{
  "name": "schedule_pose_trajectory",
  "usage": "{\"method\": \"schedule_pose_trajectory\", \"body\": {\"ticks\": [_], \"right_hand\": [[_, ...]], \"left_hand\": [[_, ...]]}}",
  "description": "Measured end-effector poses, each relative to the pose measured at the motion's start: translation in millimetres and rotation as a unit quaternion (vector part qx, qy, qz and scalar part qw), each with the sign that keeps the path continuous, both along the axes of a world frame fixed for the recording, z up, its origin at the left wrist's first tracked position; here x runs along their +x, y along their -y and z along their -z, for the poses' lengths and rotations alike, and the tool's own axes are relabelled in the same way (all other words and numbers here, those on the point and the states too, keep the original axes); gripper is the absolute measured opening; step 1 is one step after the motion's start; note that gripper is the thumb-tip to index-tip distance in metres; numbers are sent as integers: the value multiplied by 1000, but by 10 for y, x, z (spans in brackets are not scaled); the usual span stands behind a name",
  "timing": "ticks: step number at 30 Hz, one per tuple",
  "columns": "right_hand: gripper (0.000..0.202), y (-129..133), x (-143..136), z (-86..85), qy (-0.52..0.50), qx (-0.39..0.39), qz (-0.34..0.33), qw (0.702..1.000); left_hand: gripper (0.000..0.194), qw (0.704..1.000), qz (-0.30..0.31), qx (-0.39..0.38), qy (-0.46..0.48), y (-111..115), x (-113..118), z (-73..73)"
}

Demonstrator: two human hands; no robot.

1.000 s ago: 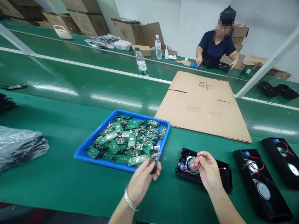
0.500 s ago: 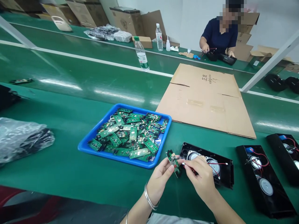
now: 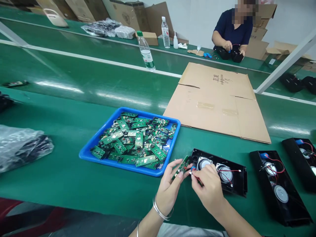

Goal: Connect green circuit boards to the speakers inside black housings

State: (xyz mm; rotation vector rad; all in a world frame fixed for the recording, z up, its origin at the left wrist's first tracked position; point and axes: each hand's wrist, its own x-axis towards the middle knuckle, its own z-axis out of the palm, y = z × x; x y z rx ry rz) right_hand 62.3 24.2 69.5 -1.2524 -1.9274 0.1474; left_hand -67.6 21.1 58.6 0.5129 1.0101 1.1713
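My left hand (image 3: 167, 186) is closed on a green circuit board (image 3: 182, 168), held tilted between thumb and fingers. A small white plug (image 3: 190, 173) on a wire is pinched in my right hand (image 3: 208, 184), close beside the board; the two look apart. A blue part (image 3: 193, 168) shows just behind the plug. Behind my right hand lies an open black speaker housing (image 3: 238, 182) with two round speakers and red and black wires ending in white plugs. To the left, a blue tray (image 3: 82, 154) holds several loose green circuit boards.
Two more open speaker housings (image 3: 283, 214) (image 3: 293, 158) lie at the right. A flattened cardboard box (image 3: 217, 95) is beyond the tray. Plastic-wrapped goods (image 3: 22, 148) sit at the left. A water bottle (image 3: 146, 54) stands farther back. A co-worker (image 3: 232, 29) handles black parts across the bench.
My left hand has turned the circuit board so that it slants the other way. The plug in my right hand has shifted slightly left. The co-worker's hands have drawn closer together.
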Motion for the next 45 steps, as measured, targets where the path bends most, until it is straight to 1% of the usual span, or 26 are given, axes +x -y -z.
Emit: {"method": "schedule_pose_trajectory", "body": {"ticks": [2, 6, 14, 16, 19, 21, 23, 27, 30, 32, 34, 35, 36, 38, 39, 41, 43, 44, 45], "right_hand": [[19, 6, -63, 17, 10, 17, 0, 1000], [18, -7, -93, 37, 15, 27, 3, 1000], [25, -9, -88, 6, 17, 13, 9, 1000], [27, -7, -81, -5, 29, 16, 5, 999], [28, -10, -62, -24, 68, 29, -22, 997], [27, -10, -51, -34, 89, 39, -38, 995], [25, -6, -44, -39, 99, 47, -43, 993], [26, 3, -27, -22, 112, 63, -41, 991], [30, 6, -13, 2, 127, 66, -33, 989], [30, 12, -13, 2, 135, 69, -27, 988], [26, 21, -12, -27, 138, 69, -24, 988], [24, 29, -3, -54, 133, 65, -26, 989], [23, 38, 19, -87, 124, 53, -33, 990], [21, 64, 124, -154, 94, 7, -44, 995], [21, 84, 213, -179, 79, -17, -34, 996], [23, 138, 451, -189, 79, -71, 24, 994], [25, 208, 717, -140, 127, -120, 100, 980], [27, 244, 835, -99, 160, -140, 127, 969], [29, 278, 929, -54, 192, -155, 139, 959]], "left_hand": [[50, 1000, 13, 7, -19, 21, 5, 26], [43, 993, 63, 48, -86, 65, -18, 69], [37, 978, 64, 100, -173, 117, -18, 66], [38, 979, 56, 109, -166, 125, -5, 77], [40, 989, 34, 102, -99, 132, 17, 111], [38, 993, 24, 96, -60, 137, 24, 139], [35, 994, 22, 94, -50, 146, 26, 165], [33, 992, 27, 108, -63, 167, 24, 188], [31, 986, 42, 129, -94, 145, -4, 147], [27, 977, 64, 143, -146, 106, -50, 81], [22, 968, 81, 138, -195, 59, -114, -1], [21, 968, 89, 123, -199, 37, -146, -39], [24, 972, 99, 100, -186, 19, -174, -72], [40, 983, 126, 39, -130, 1, -209, -108], [46, 985, 144, 9, -98, 2, -212, -109], [47, 981, 180, -34, -58, 20, -189, -80], [40, 975, 211, -46, -51, 49, -134, -31], [38, 972, 224, -45, -57, 62, -100, -8], [37, 969, 234, -41, -66, 71, -63, 10]]}}
